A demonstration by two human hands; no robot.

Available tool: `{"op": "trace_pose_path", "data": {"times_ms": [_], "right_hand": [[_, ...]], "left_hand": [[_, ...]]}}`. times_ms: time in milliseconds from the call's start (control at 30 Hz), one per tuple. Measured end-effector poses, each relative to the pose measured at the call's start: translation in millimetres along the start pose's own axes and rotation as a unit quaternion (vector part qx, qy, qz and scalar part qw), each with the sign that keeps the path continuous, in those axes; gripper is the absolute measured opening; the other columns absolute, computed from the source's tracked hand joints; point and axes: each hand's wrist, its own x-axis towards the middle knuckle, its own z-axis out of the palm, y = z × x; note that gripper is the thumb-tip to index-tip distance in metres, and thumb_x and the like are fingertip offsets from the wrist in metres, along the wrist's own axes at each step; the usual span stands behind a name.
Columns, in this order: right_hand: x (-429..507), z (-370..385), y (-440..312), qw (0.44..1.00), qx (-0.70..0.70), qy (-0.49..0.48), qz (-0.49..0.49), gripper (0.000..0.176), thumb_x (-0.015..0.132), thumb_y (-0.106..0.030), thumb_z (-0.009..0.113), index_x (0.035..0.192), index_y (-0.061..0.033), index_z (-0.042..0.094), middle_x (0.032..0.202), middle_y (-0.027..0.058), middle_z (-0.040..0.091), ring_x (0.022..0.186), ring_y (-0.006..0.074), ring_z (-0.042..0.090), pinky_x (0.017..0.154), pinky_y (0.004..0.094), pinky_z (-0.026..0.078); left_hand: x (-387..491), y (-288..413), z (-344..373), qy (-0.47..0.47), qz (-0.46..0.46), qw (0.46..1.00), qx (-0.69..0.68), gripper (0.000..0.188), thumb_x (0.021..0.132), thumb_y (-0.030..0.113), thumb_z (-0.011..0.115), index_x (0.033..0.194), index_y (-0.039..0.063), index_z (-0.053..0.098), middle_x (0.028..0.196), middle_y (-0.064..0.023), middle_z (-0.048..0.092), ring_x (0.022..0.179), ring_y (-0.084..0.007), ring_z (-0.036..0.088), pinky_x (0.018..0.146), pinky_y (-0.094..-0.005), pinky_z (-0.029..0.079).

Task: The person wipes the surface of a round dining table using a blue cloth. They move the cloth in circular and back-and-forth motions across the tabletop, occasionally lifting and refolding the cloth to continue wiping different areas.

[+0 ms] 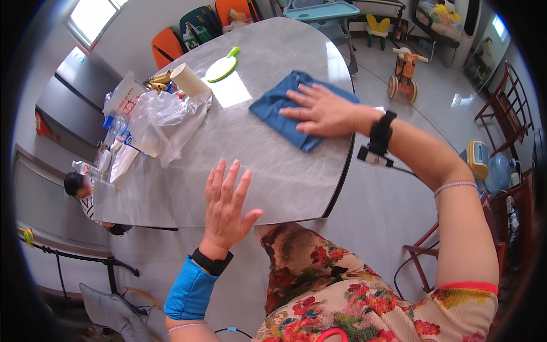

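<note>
My right hand (318, 110) lies flat, fingers spread, on a folded blue cloth (273, 104) near the right edge of a grey marble-patterned table (256, 188). The cloth is under the palm and not gripped. At the table's near edge, my left hand (226, 205) has its fingers extended with nothing in them; whether it touches the top I cannot tell. Farther back on the table sits a white round paddle with a green rim and handle (222, 68). To the left of it are a paper roll (188, 80) and a crumpled clear plastic bag (166, 124).
Bananas (160, 80) and plastic bottles (87, 169) crowd the table's left side. A person (81, 190) is beyond the left edge. Orange chairs (166, 49) and a blue high-chair tray (320, 12) stand behind. A ride-on toy (404, 75) and a wooden chair (506, 107) are at right.
</note>
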Motion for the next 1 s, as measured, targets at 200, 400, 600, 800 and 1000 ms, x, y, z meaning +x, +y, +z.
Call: {"op": "trace_pose_path", "data": {"times_ms": [200, 400, 600, 800, 1000], "right_hand": [[-40, -9, -100, 0.988, 0.042, -0.006, -0.150, 0.062, 0.105, -0.058, 0.040, 0.160, -0.0306, 0.041, 0.169, 0.0228, 0.024, 0.156, 0.0469, 0.019, 0.125, 0.0600, 0.011], [-50, -22, -111, 0.979, 0.059, -0.059, -0.184, 0.063, 0.105, -0.065, 0.035, 0.160, -0.0348, 0.039, 0.171, 0.0185, 0.021, 0.158, 0.0426, 0.013, 0.127, 0.0570, 0.007], [-4, -29, -66, 0.977, 0.055, -0.137, -0.151, 0.066, 0.104, -0.066, 0.037, 0.162, -0.0340, 0.036, 0.172, 0.0152, 0.017, 0.160, 0.0390, 0.008, 0.128, 0.0554, 0.003], [75, -21, 12, 0.987, 0.008, -0.158, -0.009, 0.070, 0.105, -0.069, 0.026, 0.165, -0.0357, 0.022, 0.174, 0.0119, 0.009, 0.161, 0.0356, 0.003, 0.129, 0.0523, 0.005], [136, -14, 85, 0.972, -0.023, -0.169, 0.160, 0.071, 0.105, -0.070, 0.024, 0.167, -0.0366, 0.015, 0.175, 0.0118, 0.006, 0.161, 0.0359, 0.004, 0.128, 0.0540, 0.008]], "left_hand": [[-10, 1, 2, 0.095, -0.013, 0.995, 0.015, 0.073, 0.105, 0.064, 0.034, 0.151, 0.009, 0.049, 0.160, -0.0174, 0.041, 0.151, -0.0436, 0.031, 0.122, -0.0605, 0.020], [-50, -33, -14, 0.162, -0.082, 0.978, 0.100, 0.072, 0.107, 0.063, 0.028, 0.151, 0.010, 0.050, 0.161, -0.0164, 0.041, 0.153, -0.0438, 0.029, 0.123, -0.0622, 0.016], [-88, -97, -18, 0.182, -0.224, 0.952, 0.098, 0.062, 0.110, 0.051, 0.029, 0.148, 0.007, 0.053, 0.157, -0.0163, 0.046, 0.148, -0.0422, 0.035, 0.121, -0.0551, 0.024], [-94, -99, -12, 0.155, -0.248, 0.955, 0.055, 0.065, 0.109, 0.054, 0.029, 0.145, 0.007, 0.056, 0.151, -0.0129, 0.054, 0.144, -0.0408, 0.040, 0.119, -0.0514, 0.028], [-89, -97, -18, 0.146, -0.254, 0.955, 0.052, 0.070, 0.107, 0.060, 0.030, 0.142, 0.008, 0.060, 0.149, -0.0124, 0.056, 0.143, -0.0403, 0.042, 0.117, -0.0507, 0.030]]}}
